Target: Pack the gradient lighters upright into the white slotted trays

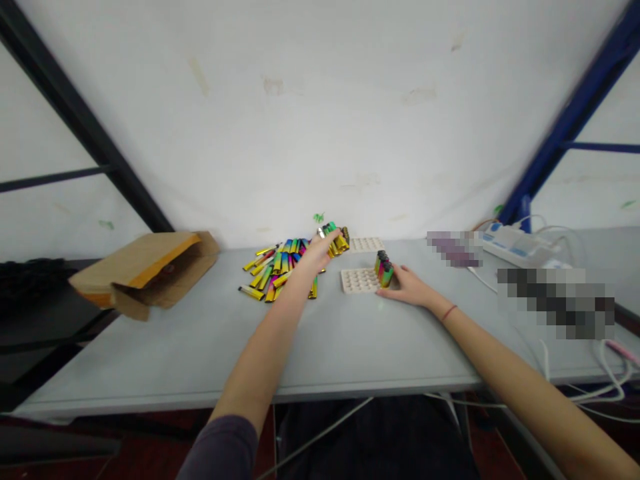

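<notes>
Rainbow lighters point(283, 272): a loose heap lies slantwise on the table, yellow, pink, green and blue bodies crossing each other, just left of your hands.
Left hand point(320, 252): you close it around a small bunch of lighters point(339, 241) above the far right of the heap, with their ends poking out past your fingers point(327, 241).
Right hand point(409, 287): it sits partly open, fingers point(395, 280) stretched toward a cluster of upright lighters point(384, 269). They touch the cluster's side without wrapping it, and you cannot tell if there is any real hold.
Near tray point(359, 281): this cream tray with rows of round holes lies flat, with the upright cluster at its right end.
Far tray point(367, 245): a matching tray sits behind it, just right of your left hand.
Table point(200, 347): pale grey, under everything here.
Envelope point(145, 270): brown and open, it lies at the table's left end.
Power strip point(510, 245): white, at the far right, with cables point(607, 380) trailing off the edge.
Behind: a white sheet point(320, 113) hangs between black and blue frames.
</notes>
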The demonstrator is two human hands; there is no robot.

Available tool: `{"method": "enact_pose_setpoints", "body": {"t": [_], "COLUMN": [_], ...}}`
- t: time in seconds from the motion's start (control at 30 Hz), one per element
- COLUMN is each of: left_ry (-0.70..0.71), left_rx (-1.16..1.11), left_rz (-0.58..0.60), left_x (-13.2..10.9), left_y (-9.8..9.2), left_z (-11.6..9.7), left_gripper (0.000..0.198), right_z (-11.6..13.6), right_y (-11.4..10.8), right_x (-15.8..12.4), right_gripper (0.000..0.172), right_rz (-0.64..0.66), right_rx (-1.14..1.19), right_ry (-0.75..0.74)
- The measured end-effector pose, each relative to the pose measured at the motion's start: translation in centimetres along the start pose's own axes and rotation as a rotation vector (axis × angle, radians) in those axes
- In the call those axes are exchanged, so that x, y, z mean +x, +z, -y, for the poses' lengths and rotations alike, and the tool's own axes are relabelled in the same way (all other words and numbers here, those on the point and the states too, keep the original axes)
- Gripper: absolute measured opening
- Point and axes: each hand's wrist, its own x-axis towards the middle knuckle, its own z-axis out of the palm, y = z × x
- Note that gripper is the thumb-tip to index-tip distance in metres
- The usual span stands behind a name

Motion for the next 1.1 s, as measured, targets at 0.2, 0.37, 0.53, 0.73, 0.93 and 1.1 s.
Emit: {"method": "enact_pose_setpoints", "body": {"t": [0.2,0.37,0.53,0.73,0.93,1.1], "left_ry": [-0.175,-0.134,-0.114,-0.065,0.006,-0.015], "left_rx": [0.686,1.376,1.588,1.636,1.680,1.682], "left_rz": [-0.364,-0.481,-0.445,-0.490,-0.514,-0.480], "left_x": [3.5,4.6,5.1,4.4,3.6,3.4], "left_y": [-6.8,-9.2,-8.2,-7.5,-6.8,-6.6], "left_z": [-5.1,-4.9,-3.5,-2.5,-1.6,-1.2], "left_gripper": [0.025,0.039,0.047,0.057,0.053,0.058], "right_z": [0.0,-0.2,-0.4,-0.3,0.0,0.2], "right_y": [0.1,0.5,0.7,0.6,0.4,0.2], "right_x": [0.0,0.0,0.0,0.1,0.0,0.0], "right_gripper": [0.073,0.078,0.077,0.079,0.076,0.070], "right_rz": [0.004,-0.013,-0.030,-0.023,-0.005,-0.013], "right_rx": [-0.012,0.006,0.020,0.007,0.004,0.000], "right_ry": [0.009,-0.003,-0.026,-0.013,-0.008,-0.017]}}
